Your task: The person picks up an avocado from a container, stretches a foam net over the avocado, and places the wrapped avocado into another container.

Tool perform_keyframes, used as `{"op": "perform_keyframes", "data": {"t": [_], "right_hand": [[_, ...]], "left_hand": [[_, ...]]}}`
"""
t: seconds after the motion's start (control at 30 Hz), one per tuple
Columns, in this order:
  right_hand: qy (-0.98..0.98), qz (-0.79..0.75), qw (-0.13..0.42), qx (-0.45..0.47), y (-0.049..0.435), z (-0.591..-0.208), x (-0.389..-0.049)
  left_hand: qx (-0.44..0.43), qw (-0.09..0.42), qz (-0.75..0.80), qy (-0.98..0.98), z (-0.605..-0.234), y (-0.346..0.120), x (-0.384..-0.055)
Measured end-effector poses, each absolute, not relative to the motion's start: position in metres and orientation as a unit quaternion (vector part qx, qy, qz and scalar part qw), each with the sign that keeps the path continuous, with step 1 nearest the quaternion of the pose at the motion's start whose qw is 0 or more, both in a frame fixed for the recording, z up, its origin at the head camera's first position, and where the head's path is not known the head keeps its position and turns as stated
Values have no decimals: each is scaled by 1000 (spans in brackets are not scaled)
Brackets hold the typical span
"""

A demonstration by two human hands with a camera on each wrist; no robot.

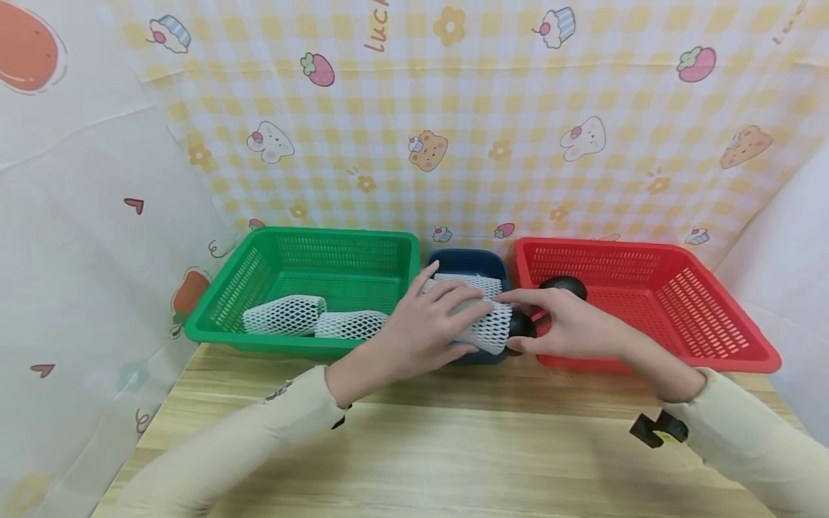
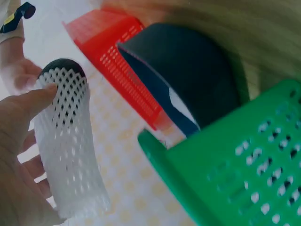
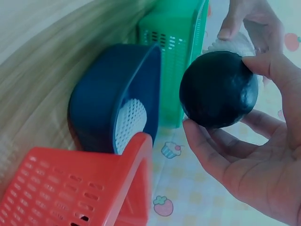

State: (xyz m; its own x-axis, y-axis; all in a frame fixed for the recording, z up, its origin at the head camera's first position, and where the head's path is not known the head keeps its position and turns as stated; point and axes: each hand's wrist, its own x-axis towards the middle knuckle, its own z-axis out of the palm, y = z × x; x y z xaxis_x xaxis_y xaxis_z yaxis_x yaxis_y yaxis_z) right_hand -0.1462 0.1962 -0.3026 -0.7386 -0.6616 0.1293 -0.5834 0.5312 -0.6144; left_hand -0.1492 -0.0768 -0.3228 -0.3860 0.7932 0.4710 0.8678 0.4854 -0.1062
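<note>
My left hand [image 1: 424, 324] grips a white foam net sleeve [image 2: 70, 141] over the blue bin, thumb on one side and fingers round the other. A black, smooth, round fruit that looks like an avocado [image 3: 218, 89] sits partly inside the sleeve's end. Its dark end shows through the mesh and sticks out toward the right. My right hand [image 1: 570, 324] holds that exposed end between thumb and fingers. Below both hands stands the dark blue bin [image 3: 101, 94], with another white foam sleeve [image 3: 131, 122] in it.
At left, a green basket [image 1: 304, 344] holds two white net-covered pieces [image 1: 285, 315]. The red basket [image 1: 673, 363] at right contains another black fruit [image 1: 565, 286]. Both flank the blue bin on a wooden table [image 1: 453, 446], before a checked cloth backdrop [image 1: 401, 93].
</note>
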Motion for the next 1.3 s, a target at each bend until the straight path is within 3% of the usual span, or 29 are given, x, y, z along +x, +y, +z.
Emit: {"op": "perform_keyframes", "data": {"t": [0.53, 0.9, 1.3], "right_hand": [[873, -344, 112, -327, 197, -310, -136], [891, -324, 43, -315, 199, -313, -131], [878, -312, 8, -363, 203, -319, -126]], "left_hand": [[-484, 232, -82, -840, -329, -75, -148], [-477, 220, -87, -846, -329, -76, -147], [-491, 222, -100, -837, -331, -79, -148]]}}
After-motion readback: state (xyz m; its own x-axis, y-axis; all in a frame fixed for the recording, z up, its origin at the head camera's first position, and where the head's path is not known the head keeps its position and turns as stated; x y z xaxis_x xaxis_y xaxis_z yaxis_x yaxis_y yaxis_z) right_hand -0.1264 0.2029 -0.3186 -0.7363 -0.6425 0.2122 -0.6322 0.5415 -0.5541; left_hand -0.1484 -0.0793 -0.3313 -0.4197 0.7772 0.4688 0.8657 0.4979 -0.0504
